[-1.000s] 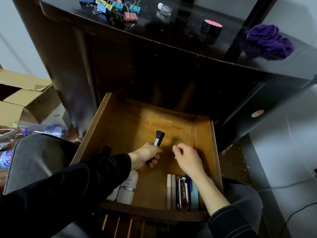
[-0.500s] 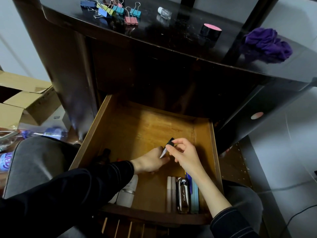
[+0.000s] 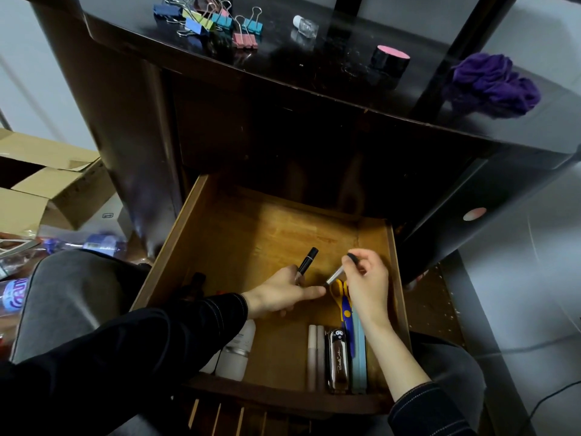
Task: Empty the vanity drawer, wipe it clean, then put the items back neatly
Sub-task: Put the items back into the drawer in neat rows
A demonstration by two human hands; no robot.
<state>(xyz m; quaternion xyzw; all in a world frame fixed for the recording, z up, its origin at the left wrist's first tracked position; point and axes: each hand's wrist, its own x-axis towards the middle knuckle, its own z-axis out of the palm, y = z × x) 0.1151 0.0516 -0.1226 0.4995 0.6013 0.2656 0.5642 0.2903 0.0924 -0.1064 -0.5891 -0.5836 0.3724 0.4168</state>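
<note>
Apparently the putting-back step is in hand: the right hand has its grip pinched shut on a small brush, just above the yellow-handled scissors. The left hand grips a black tube, forefinger stretched out. Both work low inside the open drawer, where pale tubes and a glossy case lie in a row at the front right. Next, each piece likely wants laying parallel beside that row; binder clips wait on the desk.
</note>
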